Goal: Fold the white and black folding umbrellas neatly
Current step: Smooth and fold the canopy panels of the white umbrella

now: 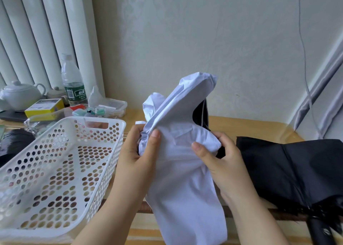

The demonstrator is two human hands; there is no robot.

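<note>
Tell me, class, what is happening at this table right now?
A person is folding the white umbrella, held upright over the table. The left hand grips its gathered cloth on one side, and the right hand pinches a fold on the other. The cloth is bunched, not yet neatly wrapped. The black umbrella lies untidy on the table to the right; a white basket sits to the left.

Both hands grip a crumpled white fabric folding umbrella: left hand pinching its left edge, right hand its right. Right of that grip lies a black fabric umbrella; left, a white perforated plastic basket.
</note>
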